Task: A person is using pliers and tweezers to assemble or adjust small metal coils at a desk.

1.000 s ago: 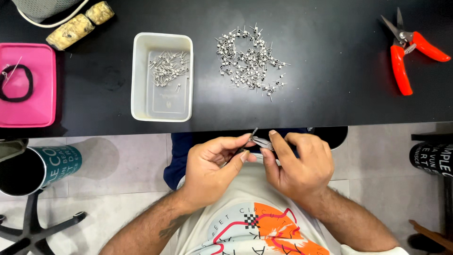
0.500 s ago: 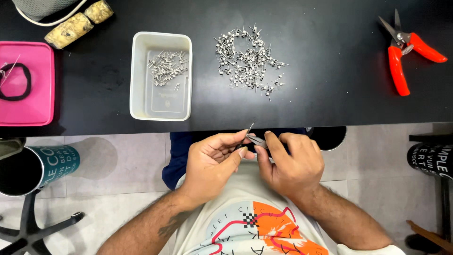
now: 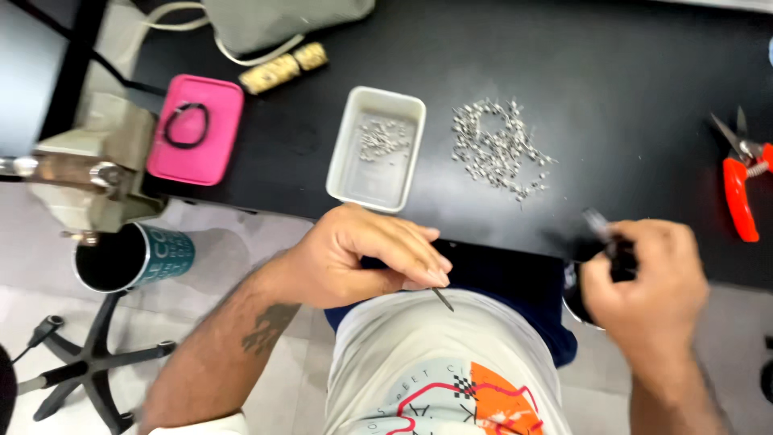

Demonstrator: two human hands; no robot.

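My left hand [image 3: 362, 258] sits at the near edge of the black table [image 3: 612, 64], pinching a thin metal pin [image 3: 444, 299] that points down over my lap. My right hand [image 3: 644, 282] is off to the right, closed around a small dark tool [image 3: 600, 229] whose metal tip sticks up; it is blurred. A white rectangular tray [image 3: 342, 173] with several small metal pieces stands just beyond my left hand. A loose heap of small silver pieces [image 3: 495, 149] lies on the table to the tray's right.
Red-handled cutters [image 3: 737, 181] lie at the table's right edge. A pink box [image 3: 197, 129] with a black band on it sits at the left, two yellowish blocks [image 3: 282, 68] and a grey pouch behind. A teal cup [image 3: 133, 258] and chair base [image 3: 88, 362] are below left.
My hands were together in front of my chest; now they have parted, the right swinging far right with the tool and the left keeping the pin. The view has shifted.
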